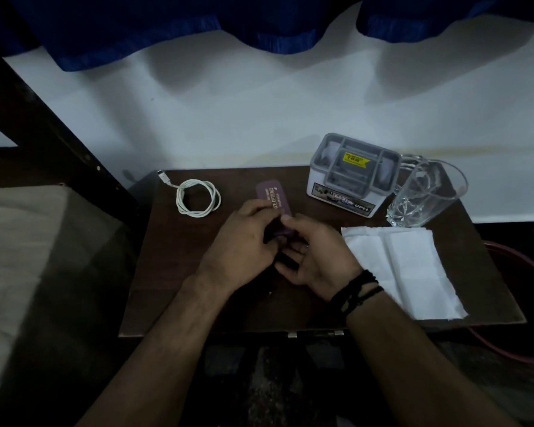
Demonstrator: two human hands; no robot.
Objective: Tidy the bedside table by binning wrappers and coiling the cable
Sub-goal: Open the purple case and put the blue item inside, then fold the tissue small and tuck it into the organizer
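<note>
a: at the middle of the bedside table (173, 291), what am i seeing?

b: i see the left hand (244, 245) and right hand (318, 254) curled round the purple spectacle case (270, 195), probably to close it.

a: the cable (198, 197)?

b: already coiled, lying apart at the back left, likely done. no wrappers that i can tell; a white tissue (404, 266) lies flat on the right, beside the glass (426, 192).
</note>
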